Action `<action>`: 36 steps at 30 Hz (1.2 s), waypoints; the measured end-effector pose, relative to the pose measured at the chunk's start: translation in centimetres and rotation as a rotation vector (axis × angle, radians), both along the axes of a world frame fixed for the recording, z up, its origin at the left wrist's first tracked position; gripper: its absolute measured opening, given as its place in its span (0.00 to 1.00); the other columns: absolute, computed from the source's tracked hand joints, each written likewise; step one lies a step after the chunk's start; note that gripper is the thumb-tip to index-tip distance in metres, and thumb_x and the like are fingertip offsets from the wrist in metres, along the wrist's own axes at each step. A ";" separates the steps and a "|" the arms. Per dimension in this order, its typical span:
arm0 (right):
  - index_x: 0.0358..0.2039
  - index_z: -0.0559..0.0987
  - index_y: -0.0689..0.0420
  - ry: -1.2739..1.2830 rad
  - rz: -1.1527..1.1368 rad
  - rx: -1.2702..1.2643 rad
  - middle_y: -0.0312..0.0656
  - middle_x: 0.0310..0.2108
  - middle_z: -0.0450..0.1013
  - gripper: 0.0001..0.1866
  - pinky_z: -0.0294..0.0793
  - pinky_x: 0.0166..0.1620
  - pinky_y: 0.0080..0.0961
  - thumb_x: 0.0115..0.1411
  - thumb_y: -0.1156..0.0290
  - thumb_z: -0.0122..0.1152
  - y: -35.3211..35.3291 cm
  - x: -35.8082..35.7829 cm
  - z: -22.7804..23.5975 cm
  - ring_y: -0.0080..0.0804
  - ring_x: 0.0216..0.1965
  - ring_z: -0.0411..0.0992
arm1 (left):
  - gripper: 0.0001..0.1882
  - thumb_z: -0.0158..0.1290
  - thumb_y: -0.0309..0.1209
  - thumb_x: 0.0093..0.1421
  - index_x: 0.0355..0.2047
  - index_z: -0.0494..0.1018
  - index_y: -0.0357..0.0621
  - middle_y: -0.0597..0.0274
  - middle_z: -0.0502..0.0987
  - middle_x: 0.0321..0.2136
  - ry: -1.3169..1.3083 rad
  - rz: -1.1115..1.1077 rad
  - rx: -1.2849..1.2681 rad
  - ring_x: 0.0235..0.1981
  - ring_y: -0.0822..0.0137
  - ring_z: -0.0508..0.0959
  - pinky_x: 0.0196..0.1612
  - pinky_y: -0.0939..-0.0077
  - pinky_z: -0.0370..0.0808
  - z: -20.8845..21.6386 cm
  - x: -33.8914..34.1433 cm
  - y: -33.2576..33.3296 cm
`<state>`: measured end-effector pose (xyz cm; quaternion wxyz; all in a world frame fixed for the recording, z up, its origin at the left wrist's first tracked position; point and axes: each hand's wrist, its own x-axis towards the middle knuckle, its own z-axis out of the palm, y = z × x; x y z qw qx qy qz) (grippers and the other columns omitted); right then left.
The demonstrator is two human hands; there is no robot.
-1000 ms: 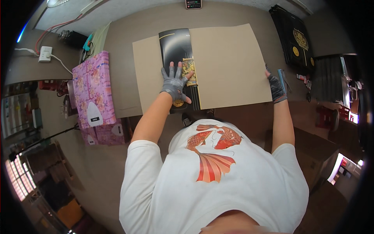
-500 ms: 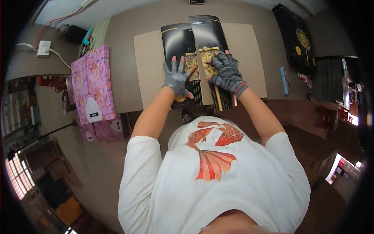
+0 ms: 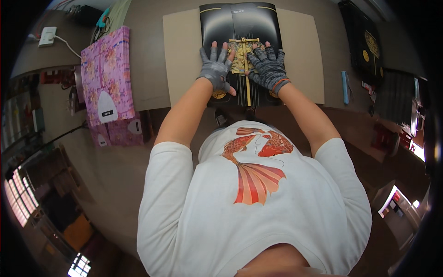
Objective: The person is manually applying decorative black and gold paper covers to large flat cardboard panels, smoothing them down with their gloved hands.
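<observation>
Resting left hand (image 3: 215, 68) and right hand (image 3: 269, 71) flat, wide open, gripping nothing, on black-and-gold panels (image 3: 256, 28) over tan board (image 3: 302, 57).

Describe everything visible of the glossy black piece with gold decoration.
The black piece has a shiny surface, like coated card. An ornate gold panel sits near its middle, with a gold bar running toward the near edge between fine pale lines. A seam runs from the far edge toward the gold panel. Round gold emblems are partly covered. It lies flat, tan board showing beyond both sides. The left grip and right grip, gloved, rest spread on it, either side of the gold bar.
</observation>
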<state>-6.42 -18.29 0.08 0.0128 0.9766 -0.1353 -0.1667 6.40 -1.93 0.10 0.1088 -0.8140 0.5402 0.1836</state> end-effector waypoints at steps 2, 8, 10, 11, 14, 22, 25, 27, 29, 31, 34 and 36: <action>0.67 0.61 0.39 0.002 -0.003 0.002 0.37 0.73 0.43 0.37 0.31 0.66 0.68 0.60 0.36 0.48 0.1 0.1 -0.2 0.50 0.73 0.33 | 0.76 0.62 0.72 0.29 0.72 0.39 0.49 0.46 0.34 0.72 0.005 0.003 -0.006 0.70 0.36 0.30 0.61 0.23 0.30 -0.4 0.0 0.2; 0.67 0.61 0.39 0.023 -0.018 -0.002 0.37 0.73 0.43 0.38 0.30 0.66 0.68 0.60 0.35 0.46 0.2 0.4 -0.1 0.50 0.73 0.33 | 0.77 0.62 0.73 0.28 0.72 0.38 0.50 0.46 0.34 0.72 0.011 0.003 0.007 0.70 0.35 0.30 0.61 0.22 0.30 -0.4 0.3 0.0; 0.67 0.61 0.39 0.023 -0.018 -0.003 0.37 0.73 0.42 0.38 0.30 0.66 0.67 0.60 0.35 0.46 -0.1 0.3 -0.2 0.50 0.73 0.33 | 0.77 0.62 0.73 0.28 0.72 0.38 0.50 0.46 0.34 0.72 0.008 -0.001 0.010 0.70 0.35 0.30 0.61 0.22 0.30 -0.3 0.3 -0.1; 0.67 0.61 0.38 0.011 -0.012 -0.008 0.37 0.73 0.43 0.38 0.30 0.66 0.67 0.60 0.34 0.46 -0.2 0.2 -0.6 0.50 0.73 0.33 | 0.77 0.62 0.73 0.28 0.72 0.38 0.50 0.46 0.34 0.72 0.010 -0.002 0.012 0.70 0.35 0.30 0.61 0.22 0.30 -0.3 0.3 -0.1; 0.67 0.60 0.37 -0.004 -0.004 -0.005 0.37 0.73 0.43 0.38 0.29 0.67 0.66 0.60 0.34 0.45 -0.4 0.0 -1.0 0.49 0.73 0.32 | 0.77 0.62 0.73 0.28 0.72 0.38 0.50 0.46 0.34 0.72 0.015 -0.001 0.019 0.70 0.35 0.30 0.61 0.22 0.30 -0.3 0.3 -0.1; 0.68 0.58 0.35 0.002 -0.005 0.014 0.35 0.73 0.42 0.39 0.28 0.67 0.66 0.59 0.32 0.45 -0.3 -0.2 -1.6 0.47 0.73 0.32 | 0.77 0.62 0.73 0.28 0.72 0.38 0.51 0.46 0.34 0.72 0.013 0.000 0.059 0.70 0.35 0.30 0.61 0.22 0.30 0.0 0.0 0.0; 0.68 0.58 0.35 0.020 -0.010 0.013 0.35 0.73 0.42 0.40 0.28 0.67 0.65 0.59 0.32 0.45 -0.3 0.0 -1.5 0.47 0.73 0.32 | 0.78 0.62 0.74 0.26 0.72 0.38 0.53 0.42 0.33 0.71 0.053 -0.003 0.017 0.70 0.33 0.29 0.61 0.22 0.30 0.0 0.2 0.2; 0.68 0.57 0.35 0.037 -0.014 0.016 0.35 0.73 0.41 0.40 0.28 0.67 0.65 0.59 0.32 0.44 -0.2 0.2 -1.3 0.47 0.73 0.32 | 0.76 0.63 0.73 0.26 0.72 0.39 0.60 0.42 0.32 0.71 0.071 0.006 0.012 0.70 0.33 0.30 0.61 0.22 0.29 0.2 0.3 0.2; 0.69 0.57 0.35 0.048 -0.014 0.018 0.35 0.73 0.41 0.40 0.29 0.67 0.64 0.60 0.32 0.44 -0.2 0.3 -0.9 0.47 0.73 0.32 | 0.76 0.63 0.73 0.25 0.72 0.40 0.62 0.42 0.33 0.71 0.074 0.003 0.015 0.70 0.34 0.30 0.61 0.22 0.29 0.3 0.4 0.1; 0.69 0.57 0.35 0.055 -0.019 0.016 0.35 0.73 0.41 0.40 0.29 0.67 0.64 0.60 0.32 0.44 -0.4 0.4 -0.6 0.47 0.73 0.32 | 0.75 0.64 0.72 0.25 0.72 0.40 0.65 0.42 0.33 0.71 0.073 -0.004 0.015 0.70 0.34 0.30 0.61 0.22 0.29 0.5 0.5 -0.2; 0.69 0.57 0.36 0.039 -0.005 0.033 0.36 0.73 0.42 0.39 0.29 0.67 0.65 0.60 0.34 0.45 -0.7 0.3 -0.5 0.47 0.73 0.33 | 0.72 0.62 0.73 0.26 0.71 0.43 0.68 0.41 0.35 0.71 0.037 -0.012 0.033 0.70 0.34 0.31 0.61 0.22 0.30 1.1 0.3 -0.8; 0.69 0.57 0.37 0.002 0.009 0.019 0.37 0.73 0.43 0.39 0.30 0.67 0.65 0.60 0.34 0.45 -1.1 0.0 -0.7 0.48 0.73 0.33 | 0.65 0.59 0.73 0.33 0.70 0.50 0.62 0.46 0.39 0.71 0.057 0.022 0.005 0.71 0.37 0.32 0.61 0.22 0.30 2.0 0.2 -1.4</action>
